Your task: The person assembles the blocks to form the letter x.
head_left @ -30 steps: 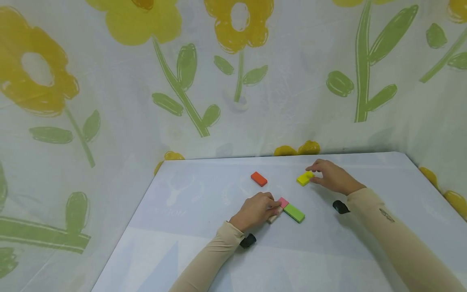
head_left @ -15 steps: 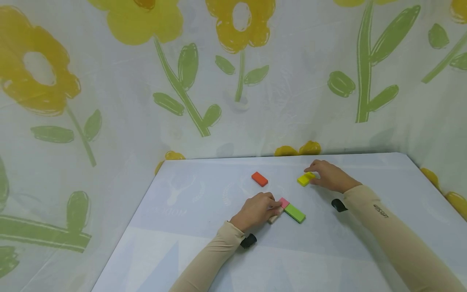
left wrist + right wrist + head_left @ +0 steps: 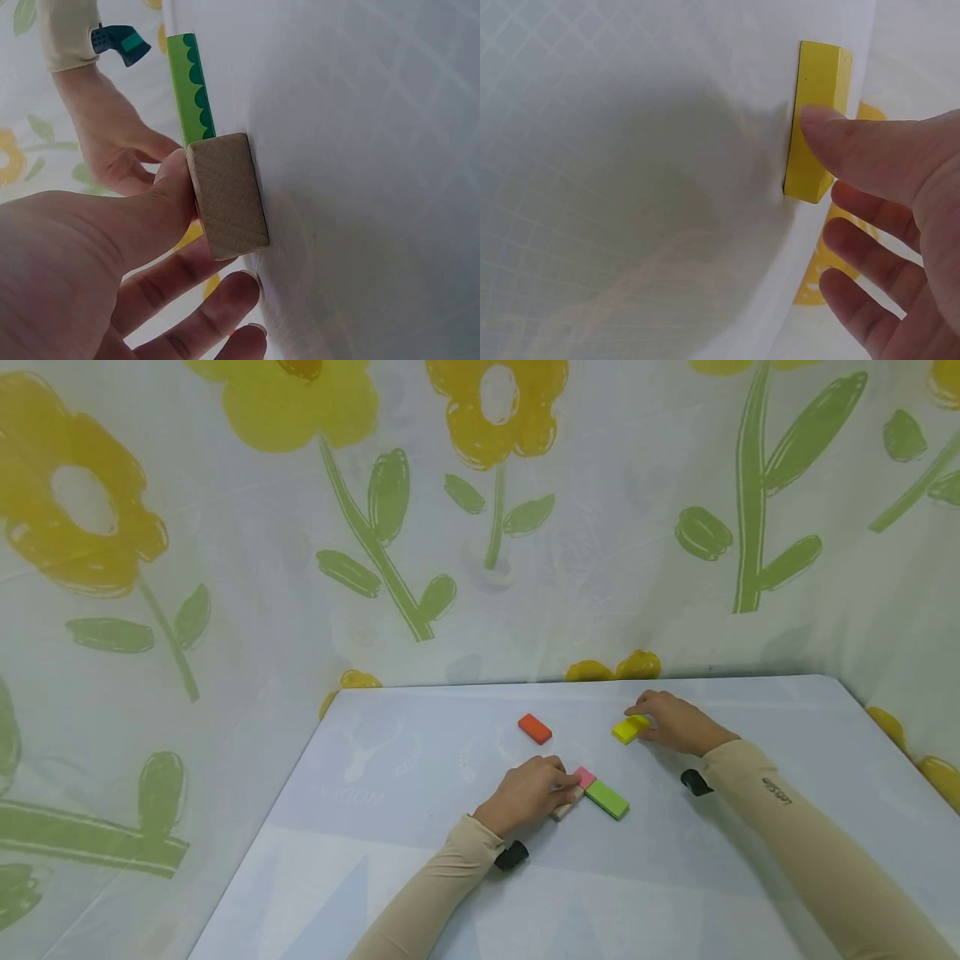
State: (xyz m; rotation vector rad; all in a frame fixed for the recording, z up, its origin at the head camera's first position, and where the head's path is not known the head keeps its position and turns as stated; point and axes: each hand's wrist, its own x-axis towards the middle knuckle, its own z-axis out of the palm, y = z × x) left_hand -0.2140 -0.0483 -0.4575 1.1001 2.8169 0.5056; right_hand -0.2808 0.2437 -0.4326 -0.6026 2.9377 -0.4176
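My left hand (image 3: pixel 531 789) pinches a wooden block (image 3: pixel 229 195) between thumb and fingers, its bare wood face toward the left wrist camera. Just past those fingertips in the head view shows a pink surface (image 3: pixel 585 777), partly covered by the hand. A green block (image 3: pixel 607 799) with dark scallops along one side lies against the pink part. Farther back, my right hand (image 3: pixel 678 722) holds a yellow block (image 3: pixel 817 120), the thumb laid across its long face. The other right fingers are bent behind it, partly hidden.
An orange-red block (image 3: pixel 535 728) lies on the white table (image 3: pixel 360 843), left of the yellow one and behind the left hand. A flower-patterned cloth (image 3: pixel 570 610) hangs beyond the table's back edge.
The right hand's thumb and fingers have closed in on the yellow block, which stays about where it was. The left hand has kept its place.
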